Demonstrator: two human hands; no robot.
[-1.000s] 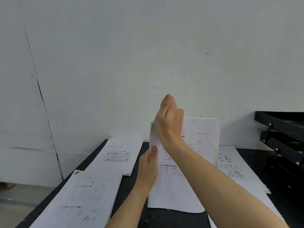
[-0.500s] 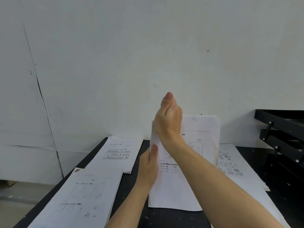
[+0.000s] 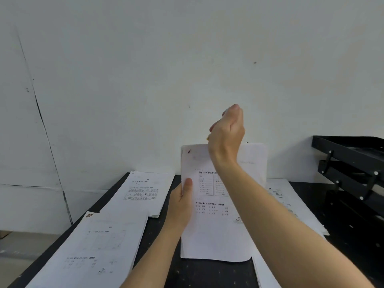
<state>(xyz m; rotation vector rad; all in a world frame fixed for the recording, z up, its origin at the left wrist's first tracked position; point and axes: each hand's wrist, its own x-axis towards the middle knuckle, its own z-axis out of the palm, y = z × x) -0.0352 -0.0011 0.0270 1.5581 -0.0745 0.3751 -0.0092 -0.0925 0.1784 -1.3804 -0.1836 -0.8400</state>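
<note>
Against a pale, scuffed wall [image 3: 145, 80] and over a black table [image 3: 197, 273], holds a sheaf of printed papers [image 3: 216, 235] upright, with its bottom edge resting on or just above the tabletop (cannot tell which). Grips that sheaf at its left edge with the left hand [image 3: 180, 204], pressing the thumb [image 3: 188, 183] flat on the front page and hiding the other fingers behind it. Raises the right hand [image 3: 227, 132] above the top edge of the sheaf, crossing the page with wrist and forearm. Shows only the back of that hand, with the fingers curled in toward the thumb. Cannot tell whether it pinches something or simply clenches, beyond a small yellowish speck at the lower left of the fist. Bears a small red mark near the front page's top left corner.

Elsewhere on the table, keeps a near stack of worksheets [image 3: 93, 246] at the left front, a second stack [image 3: 145, 190] behind it close to the wall, and a third stack [image 3: 291, 202] at the right, partly covered by the right forearm and the held sheaf. Ends at the far right in a black tiered tray rack [image 3: 349, 161]. Carries a dark slanting crack down the wall at the left.
</note>
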